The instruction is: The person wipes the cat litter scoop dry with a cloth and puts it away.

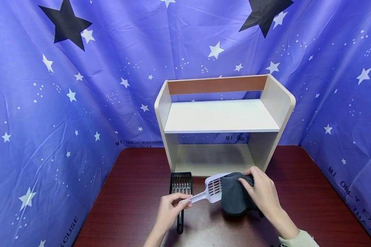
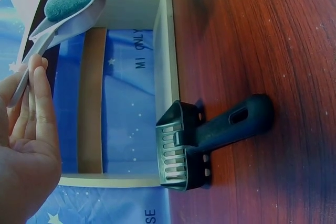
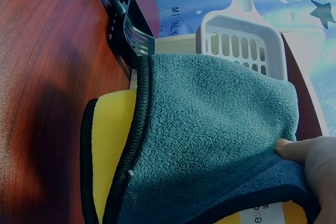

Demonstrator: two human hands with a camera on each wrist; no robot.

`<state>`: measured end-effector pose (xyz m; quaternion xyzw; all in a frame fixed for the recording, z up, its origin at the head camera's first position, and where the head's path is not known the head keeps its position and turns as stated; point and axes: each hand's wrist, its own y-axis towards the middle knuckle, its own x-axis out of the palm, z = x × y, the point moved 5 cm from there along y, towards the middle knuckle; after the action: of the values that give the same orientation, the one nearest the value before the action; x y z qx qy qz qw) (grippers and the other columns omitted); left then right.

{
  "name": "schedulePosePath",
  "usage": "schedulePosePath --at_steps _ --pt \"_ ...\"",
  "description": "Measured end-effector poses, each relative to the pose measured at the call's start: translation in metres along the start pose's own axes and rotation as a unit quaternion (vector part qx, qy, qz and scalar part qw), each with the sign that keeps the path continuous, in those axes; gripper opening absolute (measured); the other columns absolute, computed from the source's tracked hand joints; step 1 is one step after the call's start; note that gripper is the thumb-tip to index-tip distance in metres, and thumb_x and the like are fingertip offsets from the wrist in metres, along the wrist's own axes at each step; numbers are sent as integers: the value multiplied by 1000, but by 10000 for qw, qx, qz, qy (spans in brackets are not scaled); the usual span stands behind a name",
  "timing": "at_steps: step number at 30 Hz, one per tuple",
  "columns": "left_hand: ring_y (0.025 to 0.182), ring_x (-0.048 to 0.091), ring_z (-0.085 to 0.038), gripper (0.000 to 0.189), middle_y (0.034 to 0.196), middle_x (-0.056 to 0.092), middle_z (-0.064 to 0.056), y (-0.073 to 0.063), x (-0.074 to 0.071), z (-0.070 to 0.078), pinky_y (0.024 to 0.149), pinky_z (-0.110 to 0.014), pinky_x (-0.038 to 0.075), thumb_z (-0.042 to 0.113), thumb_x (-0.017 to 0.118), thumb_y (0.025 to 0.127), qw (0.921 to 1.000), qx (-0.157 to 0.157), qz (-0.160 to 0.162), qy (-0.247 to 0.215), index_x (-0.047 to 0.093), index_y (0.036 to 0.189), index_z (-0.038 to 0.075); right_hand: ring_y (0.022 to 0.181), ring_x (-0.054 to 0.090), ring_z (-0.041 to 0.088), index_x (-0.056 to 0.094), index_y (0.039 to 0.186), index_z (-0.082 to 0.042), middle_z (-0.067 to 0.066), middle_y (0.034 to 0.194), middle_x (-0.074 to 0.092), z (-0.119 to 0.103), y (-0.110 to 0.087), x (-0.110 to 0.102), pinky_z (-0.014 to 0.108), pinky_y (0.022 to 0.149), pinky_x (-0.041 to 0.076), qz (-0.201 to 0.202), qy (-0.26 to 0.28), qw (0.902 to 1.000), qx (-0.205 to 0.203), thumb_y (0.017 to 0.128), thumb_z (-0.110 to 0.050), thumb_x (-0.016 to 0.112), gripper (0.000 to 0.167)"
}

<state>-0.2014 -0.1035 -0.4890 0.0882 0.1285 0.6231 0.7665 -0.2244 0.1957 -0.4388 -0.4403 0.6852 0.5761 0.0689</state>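
Observation:
A pale litter scoop (image 1: 199,197) with a slotted head is held up over the table, its handle pinched between the thumb and fingers of my left hand (image 1: 169,210). My right hand (image 1: 263,191) grips a dark grey-green cloth (image 1: 235,197) draped over the far part of the scoop's head, hiding it. In the right wrist view the cloth (image 3: 210,114) shows a plush face, black edging and a yellow underside (image 3: 113,129). To the left lies a black litter scoop (image 2: 231,127) on the table, partly behind my left hand in the head view.
A small two-tier shelf (image 1: 222,116) with a white upper board and pale wooden sides stands at the back of the dark red-brown table (image 1: 136,185). Blue star-printed curtains (image 1: 111,85) enclose the table behind and on both sides.

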Motion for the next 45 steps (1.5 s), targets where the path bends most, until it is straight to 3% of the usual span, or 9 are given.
schedulePosePath --at_steps 15,24,32,37,40,45 --pt "76 71 -1 23 96 70 -34 -1 -4 -3 70 -30 64 3 71 89 10000 -53 60 -38 69 102 -15 77 66 17 65 92 -11 0 85 67 5 0 -3 38 68 51 -14 -1 10000 51 69 -9 89 33" --pt "73 70 -1 21 92 70 -36 -1 -12 -3 67 -25 64 1 67 91 9992 63 372 -141 68 102 -17 78 63 14 74 100 -13 -3 86 66 12 1 -9 36 70 48 -15 -40 10000 70 73 -6 86 30" --pt "72 70 -1 18 88 69 -35 0 -22 -4 65 -27 64 -3 65 91 9974 185 691 -93 68 101 -17 82 65 20 74 97 -12 0 87 69 23 -1 -17 36 72 47 -7 25 9988 484 76 -7 84 24" --pt "71 70 -2 17 88 70 -34 0 -24 -4 65 -31 64 -2 65 92 9969 135 781 4 69 102 -16 73 62 25 72 98 -12 6 80 69 29 0 -18 41 59 46 -216 146 9962 828 79 -11 82 21" --pt "71 69 -2 17 89 70 -33 0 -22 -6 66 -29 64 -2 64 92 9968 23 797 25 69 102 -14 70 61 25 73 99 -13 8 80 70 29 1 -16 36 58 44 -409 307 9940 972 81 -12 81 20" --pt "73 69 -1 16 91 70 -33 0 -19 -8 68 -26 64 -3 63 92 9970 -71 767 28 70 101 -14 79 65 17 73 100 -19 5 89 75 26 2 -12 22 67 46 -629 654 9907 1009 83 -14 80 20"
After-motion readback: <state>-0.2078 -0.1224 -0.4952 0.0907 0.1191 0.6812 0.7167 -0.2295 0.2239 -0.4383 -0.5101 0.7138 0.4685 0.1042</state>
